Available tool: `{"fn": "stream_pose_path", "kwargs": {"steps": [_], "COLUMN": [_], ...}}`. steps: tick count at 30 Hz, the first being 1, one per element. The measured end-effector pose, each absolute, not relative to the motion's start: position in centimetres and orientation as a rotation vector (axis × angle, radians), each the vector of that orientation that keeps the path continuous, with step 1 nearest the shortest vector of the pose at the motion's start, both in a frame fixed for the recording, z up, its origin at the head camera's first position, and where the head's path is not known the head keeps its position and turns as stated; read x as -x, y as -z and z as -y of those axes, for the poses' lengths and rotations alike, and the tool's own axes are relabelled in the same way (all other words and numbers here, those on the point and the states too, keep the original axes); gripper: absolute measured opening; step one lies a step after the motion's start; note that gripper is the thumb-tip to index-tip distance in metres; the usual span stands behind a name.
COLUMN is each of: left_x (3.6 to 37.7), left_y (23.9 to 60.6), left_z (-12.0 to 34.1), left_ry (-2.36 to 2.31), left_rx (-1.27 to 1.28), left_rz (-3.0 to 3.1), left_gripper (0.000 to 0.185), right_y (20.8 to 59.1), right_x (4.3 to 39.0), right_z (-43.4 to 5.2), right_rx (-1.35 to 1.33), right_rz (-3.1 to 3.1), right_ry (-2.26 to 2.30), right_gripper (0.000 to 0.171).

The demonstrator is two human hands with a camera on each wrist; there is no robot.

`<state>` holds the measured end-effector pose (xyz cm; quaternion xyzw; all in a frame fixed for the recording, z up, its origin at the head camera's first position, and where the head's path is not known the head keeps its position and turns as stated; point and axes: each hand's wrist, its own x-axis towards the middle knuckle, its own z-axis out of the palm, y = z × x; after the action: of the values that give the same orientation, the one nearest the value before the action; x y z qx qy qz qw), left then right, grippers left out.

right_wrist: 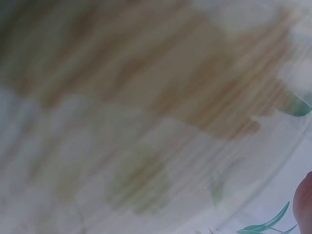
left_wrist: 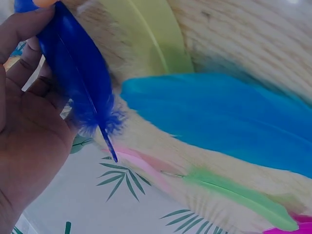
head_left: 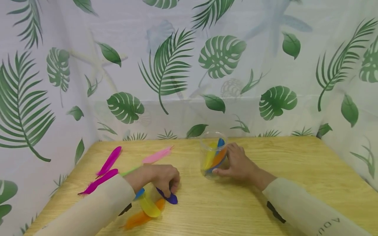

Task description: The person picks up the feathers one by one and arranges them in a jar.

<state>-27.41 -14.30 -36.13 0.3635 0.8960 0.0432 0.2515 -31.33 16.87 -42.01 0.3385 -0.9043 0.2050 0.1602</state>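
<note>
Nearest the camera, the left hand (head_left: 165,180) pinches a dark blue feather (left_wrist: 78,73) low over the desk (head_left: 295,170), right at the loose pile. Right hand (head_left: 237,165) curls around a clear cup (head_left: 213,157) already holding a few feathers. Feathers look weightless and floppy (best held by the quill, I'd guess). Yellow feather (head_left: 149,206), orange feather (head_left: 137,219) and magenta feather (head_left: 109,160) lie close by, crowding the pick.
</note>
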Motion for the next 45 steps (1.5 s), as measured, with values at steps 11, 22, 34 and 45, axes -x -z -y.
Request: {"fn": "stream_pose_path", "kwargs": {"steps": [11, 22, 34, 45], "left_x": [29.1, 30.0, 31.4, 31.6], "left_y": [35.7, 36.5, 37.0, 36.1], "left_z": [15.4, 17.9, 17.4, 16.0], "left_ry": [-0.299, -1.158, -1.702, -1.979], "left_rx": [-0.925, -0.315, -0.077, -0.135], "left_rz": [-2.429, -1.991, -1.642, -1.536], "left_gripper": [0.021, 0.014, 0.041, 0.047], "right_y": [42.0, 41.9, 41.6, 41.6], "right_x": [31.5, 31.4, 31.2, 31.2], "right_z": [-16.6, -16.5, -16.8, -16.8], "right_rx": [-0.958, -0.964, -0.968, -0.985], "right_rz": [2.6, 2.599, 2.597, 2.596], "right_ry": [-0.576, -0.572, -0.604, -0.595], "right_gripper": [0.078, 0.079, 0.077, 0.078]}}
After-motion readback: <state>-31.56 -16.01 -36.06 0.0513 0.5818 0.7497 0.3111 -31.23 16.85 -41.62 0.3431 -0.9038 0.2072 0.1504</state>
